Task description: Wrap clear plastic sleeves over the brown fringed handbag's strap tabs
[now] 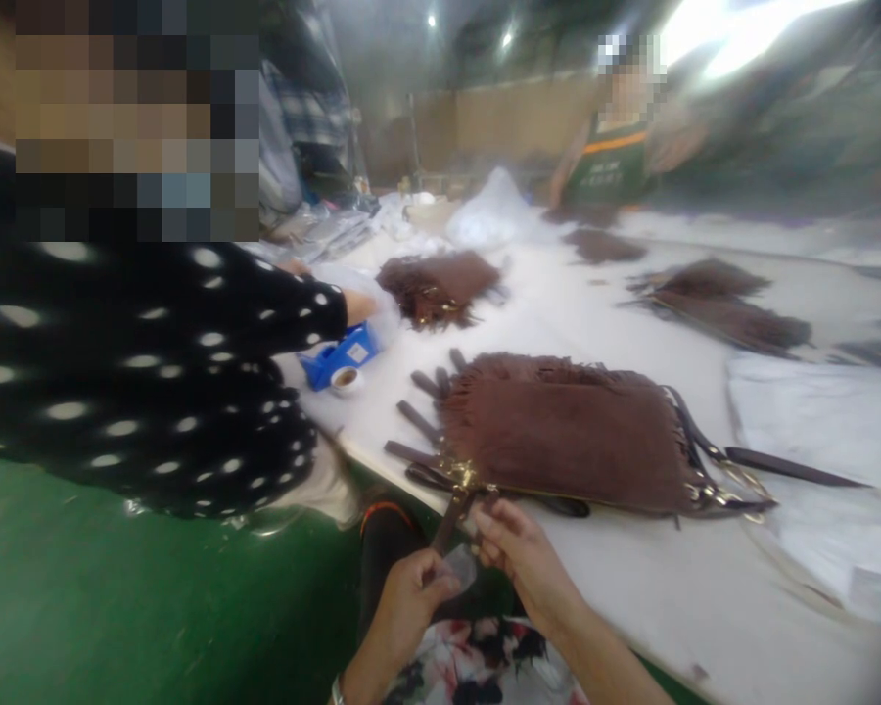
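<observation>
Left hand [415, 589] pinches clear plastic [463, 565]; right hand [516, 544], its hold unclear; fringed bag [573, 436], contents hidden.

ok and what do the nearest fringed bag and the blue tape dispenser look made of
Fringed bag: probably suede or imitation suede; matte brown, soft-looking, with thin cut strips.
Tape dispenser: likely moulded plastic; evenly bright blue, though blur hides its finish.

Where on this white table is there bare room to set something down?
The white table is mostly bare in front of the near brown bag, and behind it, between the far-left fringed bag and far-right bags. Crowded: the near bag's left end, with straps, left hand and right hand close, and around the blue tape dispenser.
</observation>
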The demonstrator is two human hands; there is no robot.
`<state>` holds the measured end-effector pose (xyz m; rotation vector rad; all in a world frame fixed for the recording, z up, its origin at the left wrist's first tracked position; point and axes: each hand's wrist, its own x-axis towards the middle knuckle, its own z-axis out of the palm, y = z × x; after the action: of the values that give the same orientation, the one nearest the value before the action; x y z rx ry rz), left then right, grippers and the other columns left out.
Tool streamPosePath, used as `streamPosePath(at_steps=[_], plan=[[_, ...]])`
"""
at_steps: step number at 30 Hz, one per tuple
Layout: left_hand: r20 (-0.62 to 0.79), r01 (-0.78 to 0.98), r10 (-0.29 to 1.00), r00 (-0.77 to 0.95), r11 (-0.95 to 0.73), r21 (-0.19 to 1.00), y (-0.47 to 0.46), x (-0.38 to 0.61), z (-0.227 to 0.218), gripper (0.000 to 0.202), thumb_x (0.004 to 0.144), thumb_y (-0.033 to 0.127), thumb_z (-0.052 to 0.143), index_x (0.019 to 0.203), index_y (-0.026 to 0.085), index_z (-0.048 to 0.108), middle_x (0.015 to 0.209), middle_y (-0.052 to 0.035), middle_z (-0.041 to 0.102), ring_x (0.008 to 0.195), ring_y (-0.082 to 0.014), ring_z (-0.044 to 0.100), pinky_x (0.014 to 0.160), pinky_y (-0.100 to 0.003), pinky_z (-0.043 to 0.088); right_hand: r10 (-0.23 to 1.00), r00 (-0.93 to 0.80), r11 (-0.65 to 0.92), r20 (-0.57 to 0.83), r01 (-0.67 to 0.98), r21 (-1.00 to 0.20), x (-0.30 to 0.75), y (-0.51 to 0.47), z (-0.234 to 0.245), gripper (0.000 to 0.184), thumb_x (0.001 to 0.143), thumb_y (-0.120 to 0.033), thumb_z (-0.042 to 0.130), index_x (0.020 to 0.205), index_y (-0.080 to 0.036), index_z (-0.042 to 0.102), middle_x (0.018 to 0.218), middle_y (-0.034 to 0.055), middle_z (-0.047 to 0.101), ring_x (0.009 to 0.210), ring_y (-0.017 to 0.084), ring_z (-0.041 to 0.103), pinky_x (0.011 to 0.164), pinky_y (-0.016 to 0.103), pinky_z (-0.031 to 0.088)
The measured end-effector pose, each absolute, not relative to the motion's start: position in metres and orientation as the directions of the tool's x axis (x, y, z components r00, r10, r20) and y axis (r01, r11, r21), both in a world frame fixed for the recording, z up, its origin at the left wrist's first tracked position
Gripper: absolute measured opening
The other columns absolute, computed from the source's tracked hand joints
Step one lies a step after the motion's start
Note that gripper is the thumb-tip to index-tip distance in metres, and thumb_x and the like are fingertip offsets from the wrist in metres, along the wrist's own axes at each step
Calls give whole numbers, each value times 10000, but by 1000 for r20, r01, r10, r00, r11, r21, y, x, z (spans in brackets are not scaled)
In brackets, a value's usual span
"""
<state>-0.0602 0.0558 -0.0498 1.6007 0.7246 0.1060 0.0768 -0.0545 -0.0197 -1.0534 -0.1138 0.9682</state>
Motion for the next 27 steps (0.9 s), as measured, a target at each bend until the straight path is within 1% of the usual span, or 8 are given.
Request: streamPosePath(at_steps=[6,10,13,16,20,24,27], plan=[[-323,345,504,801,53,937,50,-59,-56,143,712,261,664,654,161,579,639,34,531,638,-131,470,612,-235,349,713,610,157,-346,-620,-769,75,-54,-21,316,741,-411,769,745,-198,536,612,-86,446,496,54,344,533,214,388],[-347,369,534,771,69,927,47,-59,-56,213,691,344,696,653,158,600,644,22,553,643,-139,480,607,-238,361,707,631,150,-321,-576,-803,75,-54,-22,305,753,-416,754,746,-194,546,621,-81,453,501,59,354,524,217,380],[-373,374,536,758,112,921,45,-59,-57,268,679,399,712,655,154,607,627,25,555,624,-134,474,591,-239,356,709,636,136,-305,-547,-826,76,-54,-21,290,764,-423,741,782,-190,569,589,-85,431,495,63,345,509,215,359],[-376,361,527,762,137,923,44,-57,-59,266,693,390,703,658,150,594,605,34,531,597,-121,450,570,-240,335,701,638,81,-319,-515,-853,77,-55,-20,301,760,-441,733,812,-186,582,546,-88,418,476,64,331,466,204,312],[-376,380,536,755,109,918,40,-52,-60,252,697,362,685,631,151,564,576,44,484,573,-112,412,551,-245,302,682,648,26,-339,-484,-875,79,-55,-20,346,719,-477,751,775,-185,575,511,-91,407,446,57,291,420,197,231],[-400,414,552,732,105,904,32,-47,-49,233,699,340,657,609,158,543,552,56,439,551,-104,372,535,-243,282,667,653,-25,-359,-462,-887,82,-56,-22,371,689,-505,756,747,-189,570,484,-101,381,429,54,266,415,202,193],[-406,405,568,716,136,904,28,-46,-40,249,688,342,662,588,162,522,549,60,424,555,-102,361,534,-239,281,655,661,-58,-365,-438,-897,83,-56,-25,366,691,-509,746,752,-184,588,483,-91,416,429,56,276,421,207,185]])
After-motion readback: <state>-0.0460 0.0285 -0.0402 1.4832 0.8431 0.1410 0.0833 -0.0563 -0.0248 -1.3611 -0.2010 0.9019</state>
